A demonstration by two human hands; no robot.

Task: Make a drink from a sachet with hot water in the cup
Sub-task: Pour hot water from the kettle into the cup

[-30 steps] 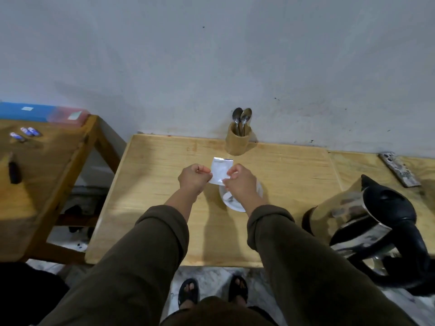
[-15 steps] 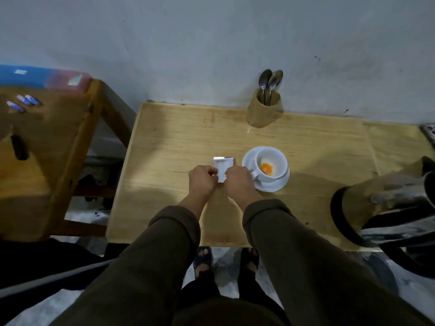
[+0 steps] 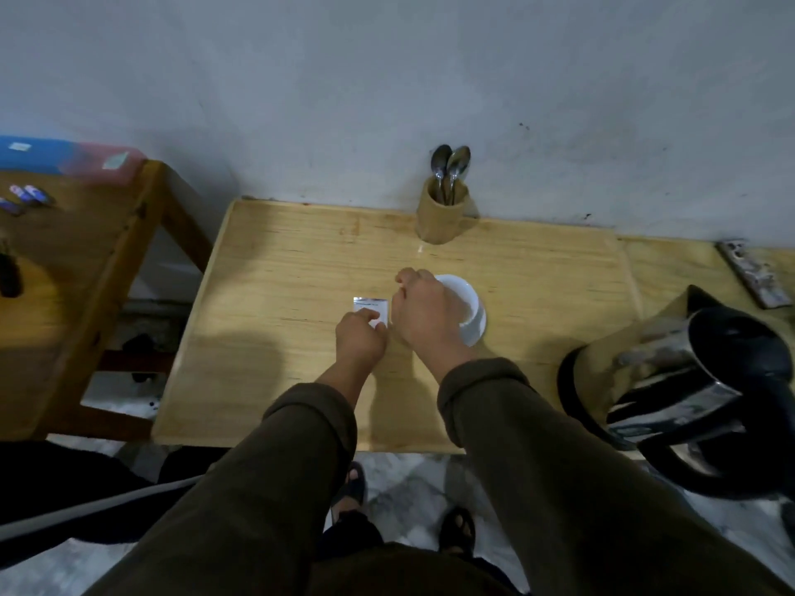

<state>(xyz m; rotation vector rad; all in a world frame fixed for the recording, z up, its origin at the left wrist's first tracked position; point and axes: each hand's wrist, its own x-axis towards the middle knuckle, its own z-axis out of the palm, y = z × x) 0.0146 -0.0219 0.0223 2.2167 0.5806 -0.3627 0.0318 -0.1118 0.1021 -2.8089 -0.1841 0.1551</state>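
Observation:
A small silvery white sachet (image 3: 371,306) is held low over the light wooden table (image 3: 279,294). My left hand (image 3: 359,339) pinches its lower edge. Closed into a fist, my right hand (image 3: 423,314) sits at the sachet's right edge, and its grip there is partly hidden. This hand covers the left side of a white cup (image 3: 462,301) that stands on a white saucer (image 3: 477,333). The cup's inside is mostly hidden from view.
A steel kettle with a black handle (image 3: 688,380) stands at the table's right end. A wooden holder (image 3: 443,217) with two spoons (image 3: 449,165) is against the wall. A darker wooden table (image 3: 64,273) with small items stands to the left. A flat patterned object (image 3: 755,273) lies far right.
My right hand has shifted up and right, over the cup's left side. The left hand stays on the sachet. The orange powder seen in the cup earlier is now covered.

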